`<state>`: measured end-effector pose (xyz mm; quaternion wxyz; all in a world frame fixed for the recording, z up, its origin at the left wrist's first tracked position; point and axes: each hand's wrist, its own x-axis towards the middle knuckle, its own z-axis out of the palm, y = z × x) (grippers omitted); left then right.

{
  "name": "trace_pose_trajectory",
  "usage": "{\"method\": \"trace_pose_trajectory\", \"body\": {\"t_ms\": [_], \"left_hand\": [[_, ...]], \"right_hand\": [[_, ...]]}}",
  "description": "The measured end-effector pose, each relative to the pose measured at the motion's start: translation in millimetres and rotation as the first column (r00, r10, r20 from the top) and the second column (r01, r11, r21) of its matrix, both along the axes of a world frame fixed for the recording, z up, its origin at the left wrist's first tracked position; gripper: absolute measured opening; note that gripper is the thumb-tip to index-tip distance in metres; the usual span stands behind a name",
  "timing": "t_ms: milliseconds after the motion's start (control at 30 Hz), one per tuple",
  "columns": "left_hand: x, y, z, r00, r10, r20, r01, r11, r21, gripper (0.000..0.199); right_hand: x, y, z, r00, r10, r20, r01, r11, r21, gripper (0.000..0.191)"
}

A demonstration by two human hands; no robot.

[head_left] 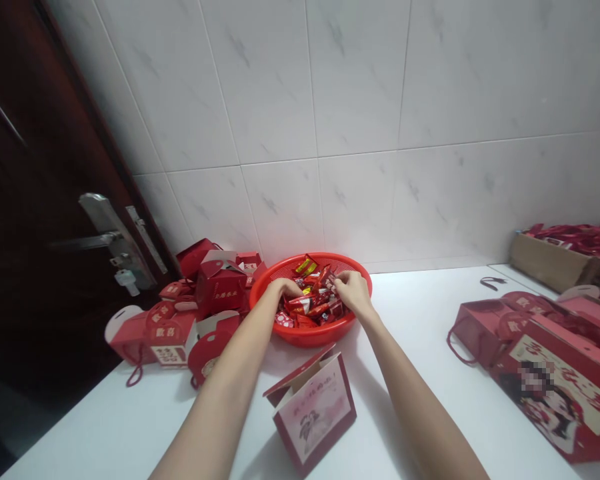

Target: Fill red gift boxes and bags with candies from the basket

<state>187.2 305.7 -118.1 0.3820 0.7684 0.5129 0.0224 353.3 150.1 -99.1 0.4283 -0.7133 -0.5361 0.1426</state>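
Observation:
A red plastic basket [307, 341] stands near the wall, holding many wrapped candies [319, 308], mostly red with a few yellow. My left hand [287, 289] reaches over the basket's left side, its fingertips down among the candies, so what they touch is hidden. At the right side of the basket, my right hand [351, 290] has its fingers pinched on a dark red wrapped candy [329, 280]. Between my forearms stands a small red and pink paper box [316, 412], its top open, in front of the basket.
Several red gift boxes [220, 283] are piled left of the basket, beside a dark door [40, 200]. More red boxes [555, 380] lie at the right. Behind them is a cardboard carton [550, 260] of red ribbons, with a dark strip [493, 283] near it on the white table [420, 313].

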Motion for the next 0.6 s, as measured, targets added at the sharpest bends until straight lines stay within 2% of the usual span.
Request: {"method": "trace_pose_trajectory", "body": {"t_ms": [100, 233, 333, 467, 600], "left_hand": [[3.8, -5.3, 5.1, 0.998, -0.008, -0.07, 0.001, 0.995, -0.101, 0.019], [4.3, -9.6, 11.4, 0.999, 0.01, -0.032, -0.014, 0.99, -0.141, 0.018], [1.0, -11.5, 16.6, 0.998, 0.052, 0.045, -0.046, 0.991, -0.125, 0.019], [-2.5, -14.9, 26.1, 0.984, 0.093, 0.152, -0.08, 0.993, -0.09, 0.031], [-1.4, -18.6, 34.5, 0.922, 0.135, 0.362, -0.075, 0.982, -0.175, 0.04]], "right_hand": [[0.0, 0.2, 0.0, 1.0, -0.002, 0.001, 0.002, 1.0, 0.005, 0.023], [0.6, 2.2, -1.9, 1.0, -0.001, -0.008, 0.001, 1.0, 0.01, 0.024], [0.9, 3.4, -3.3, 1.0, -0.001, -0.02, 0.001, 1.0, 0.018, 0.023], [1.3, 3.9, -3.9, 0.999, -0.002, -0.034, 0.003, 1.0, 0.031, 0.022], [2.0, 5.0, -5.1, 0.999, -0.005, -0.044, 0.007, 0.999, 0.049, 0.02]]}}
